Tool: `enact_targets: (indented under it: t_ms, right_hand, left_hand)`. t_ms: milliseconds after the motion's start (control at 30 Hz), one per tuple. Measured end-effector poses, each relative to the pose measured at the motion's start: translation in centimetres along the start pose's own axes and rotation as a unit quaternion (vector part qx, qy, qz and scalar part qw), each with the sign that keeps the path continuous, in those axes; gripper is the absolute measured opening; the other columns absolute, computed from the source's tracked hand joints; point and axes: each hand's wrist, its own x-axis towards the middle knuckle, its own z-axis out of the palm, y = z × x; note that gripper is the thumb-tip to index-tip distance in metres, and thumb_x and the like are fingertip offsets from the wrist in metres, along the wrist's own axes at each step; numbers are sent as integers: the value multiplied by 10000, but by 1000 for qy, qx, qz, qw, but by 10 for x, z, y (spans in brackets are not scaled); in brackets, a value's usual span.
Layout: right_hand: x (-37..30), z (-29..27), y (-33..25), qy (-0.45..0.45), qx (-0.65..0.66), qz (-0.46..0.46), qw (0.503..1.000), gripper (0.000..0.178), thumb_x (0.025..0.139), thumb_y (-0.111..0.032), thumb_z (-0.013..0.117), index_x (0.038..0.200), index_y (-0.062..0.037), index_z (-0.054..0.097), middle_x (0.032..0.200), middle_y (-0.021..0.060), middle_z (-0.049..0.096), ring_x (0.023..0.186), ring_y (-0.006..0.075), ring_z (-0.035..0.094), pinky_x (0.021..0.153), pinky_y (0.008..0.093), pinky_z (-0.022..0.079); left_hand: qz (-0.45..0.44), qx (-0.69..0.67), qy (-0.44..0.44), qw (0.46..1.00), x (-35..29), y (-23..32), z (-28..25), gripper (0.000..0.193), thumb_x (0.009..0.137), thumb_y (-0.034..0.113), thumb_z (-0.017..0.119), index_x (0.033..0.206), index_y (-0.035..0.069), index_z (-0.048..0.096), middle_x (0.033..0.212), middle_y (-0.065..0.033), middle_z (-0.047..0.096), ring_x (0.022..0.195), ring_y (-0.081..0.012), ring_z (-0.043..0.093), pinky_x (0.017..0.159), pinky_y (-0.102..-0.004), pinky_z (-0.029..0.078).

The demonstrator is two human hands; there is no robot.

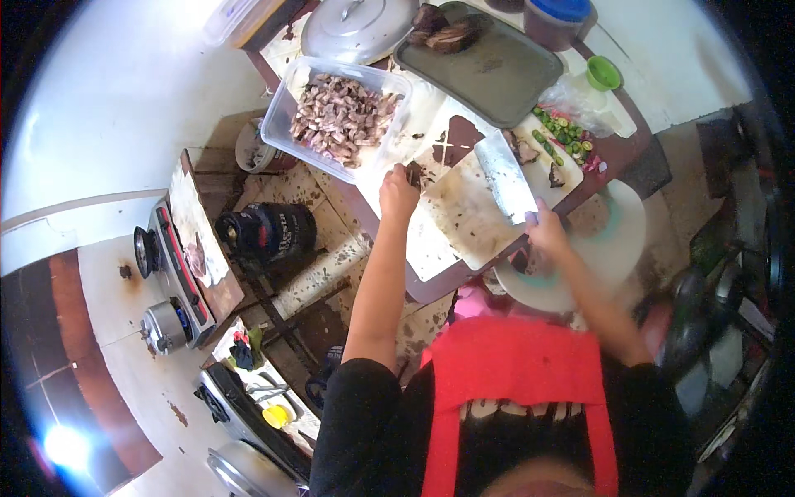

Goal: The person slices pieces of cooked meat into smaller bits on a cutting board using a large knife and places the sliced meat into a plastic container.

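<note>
My right hand point(545, 230) is wrapped around the handle of a cleaver, whose broad, wet-looking blade point(505, 178) lies over a worn, stained chopping board point(468, 219). Beyond the board's left edge, my left hand point(399, 195) is closed, with a small dark piece of meat point(414, 175) at its fingertips. Just past that hand stands a clear plastic tub point(273, 132) filled with chopped meat point(339, 116). To the right of the blade, a few browned meat pieces point(523, 151) lie beside cut green chillies or citrus point(565, 132) on a white board point(542, 178).
A grey tray point(505, 70) with large browned meat chunks point(445, 31) sits at the back, near a metal lid point(356, 29). A green cup point(603, 73) stands far right. A round stool point(621, 240) is beside the table. Left are a gas cylinder point(277, 232) and a stove point(178, 273).
</note>
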Motion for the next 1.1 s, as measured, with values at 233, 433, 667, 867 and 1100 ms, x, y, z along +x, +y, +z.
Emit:
enact_targets:
  t_ms: [233, 433, 667, 867, 1100]
  right_hand:
    - [-11, 6, -10, 22, 6, 9, 1000, 288, 832, -181, 496, 1041, 11, 443, 844, 294, 576, 832, 475, 538, 724, 512, 419]
    - [-39, 10, -48, 23, 66, 78, 995, 247, 831, -172, 494, 1000, 4, 460, 739, 216, 598, 625, 351, 597, 618, 437, 470]
    - [-69, 5, -57, 83, 175, 132, 972, 216, 836, -139, 499, 1026, -37, 485, 579, 94, 550, 435, 181, 546, 440, 330, 452]
    - [-63, 16, -65, 56, 137, 116, 982, 241, 836, -149, 498, 1041, -22, 488, 613, 125, 583, 446, 201, 565, 469, 342, 462]
    - [-72, 15, -69, 85, 124, 119, 982, 236, 842, -152, 483, 1032, -11, 487, 601, 128, 573, 447, 200, 562, 486, 352, 464]
  left_hand:
    - [185, -25, 53, 981, 35, 5, 15, 405, 743, -2, 483, 1144, 53, 468, 1062, -171, 497, 1008, -362, 492, 827, -428, 452]
    - [191, 52, 62, 978, 85, 14, 35, 290, 710, 6, 507, 997, 13, 543, 953, -221, 536, 870, -372, 538, 761, -424, 453]
    - [199, -103, -28, 974, 64, 47, 44, 153, 642, 89, 567, 776, 20, 598, 726, -194, 566, 774, -350, 572, 701, -415, 473]
    - [214, -79, -33, 973, 62, 43, 42, 167, 616, 53, 571, 780, 43, 606, 779, -207, 570, 807, -358, 565, 735, -415, 473]
    - [257, -58, 181, 948, 83, 55, -22, 127, 637, 17, 519, 745, 51, 577, 789, -191, 534, 710, -343, 535, 663, -458, 428]
